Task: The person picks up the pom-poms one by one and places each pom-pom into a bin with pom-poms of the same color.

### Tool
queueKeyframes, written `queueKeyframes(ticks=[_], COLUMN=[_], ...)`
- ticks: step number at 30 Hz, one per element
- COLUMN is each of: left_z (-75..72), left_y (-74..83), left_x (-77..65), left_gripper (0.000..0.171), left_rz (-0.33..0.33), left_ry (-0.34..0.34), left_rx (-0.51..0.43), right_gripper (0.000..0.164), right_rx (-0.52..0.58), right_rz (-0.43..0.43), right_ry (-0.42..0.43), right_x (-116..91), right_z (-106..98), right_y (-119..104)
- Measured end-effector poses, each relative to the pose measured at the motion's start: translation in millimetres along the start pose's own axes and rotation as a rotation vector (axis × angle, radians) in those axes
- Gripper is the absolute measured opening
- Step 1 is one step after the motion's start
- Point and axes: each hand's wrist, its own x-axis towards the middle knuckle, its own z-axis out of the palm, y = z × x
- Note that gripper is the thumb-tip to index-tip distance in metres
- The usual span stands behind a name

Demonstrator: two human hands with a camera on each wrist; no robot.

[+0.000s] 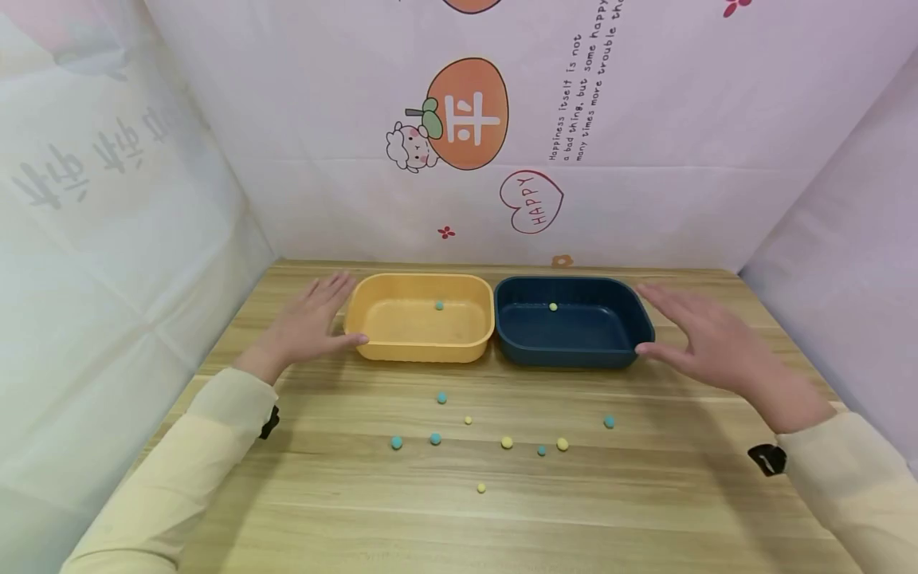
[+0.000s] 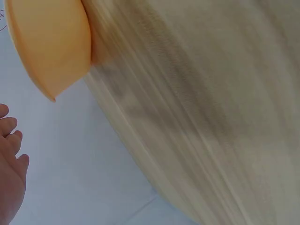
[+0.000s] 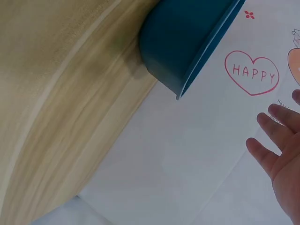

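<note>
In the head view, my left hand is at the left end of a yellow tub, fingers extended and thumb at its front corner. My right hand is held likewise at the right end of a dark blue tub, thumb tip by its front corner. Both hands hold nothing. A small blue ball lies inside the yellow tub, and a small yellow ball inside the blue one. The wrist views show the spread left fingers and right fingers near the tub walls.
Several small blue balls and yellow balls lie scattered on the wooden table in front of the tubs. The two tubs stand side by side near the back edge. A printed cloth hangs behind, with pale cloth on both sides.
</note>
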Motion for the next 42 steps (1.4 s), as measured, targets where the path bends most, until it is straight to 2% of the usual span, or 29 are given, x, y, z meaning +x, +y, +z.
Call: queueKeyframes(ticks=[4, 10, 15, 23, 30, 34, 42], left_z=[6.6, 19.0, 25.3, 29.3, 30.6, 30.7, 31.4], left_y=[-2.4, -6.3, -6.7, -8.3, -8.6, -7.5, -8.3], left_x=[-1.0, -0.9, -3.4, -3.8, -2.8, -3.0, -3.7], left_gripper=[0.104, 0.105, 0.103, 0.099, 0.098, 0.097, 0.096], left_rz=[-0.020, -0.032, -0.060, -0.083, -0.088, -0.082, -0.083], left_ry=[-0.030, -0.038, -0.048, -0.063, -0.081, -0.080, -0.094], left_rx=[-0.034, -0.043, -0.082, -0.095, -0.097, -0.093, -0.097], right_gripper=[0.086, 0.082, 0.075, 0.063, 0.052, 0.049, 0.047], right_rx=[0.016, 0.038, 0.061, 0.077, 0.146, 0.189, 0.359], right_rz=[-0.048, -0.101, -0.090, -0.056, -0.003, -0.016, 0.032], right_ry=[0.049, 0.108, 0.110, 0.130, 0.082, 0.072, -0.052], right_x=[-4.4, -12.9, -19.8, -30.7, -38.5, -39.9, -43.9], right_z=[2.1, 8.2, 12.6, 19.4, 23.7, 29.9, 45.0], right_y=[-4.4, -10.1, -13.9, -17.9, -21.9, -21.9, -21.7])
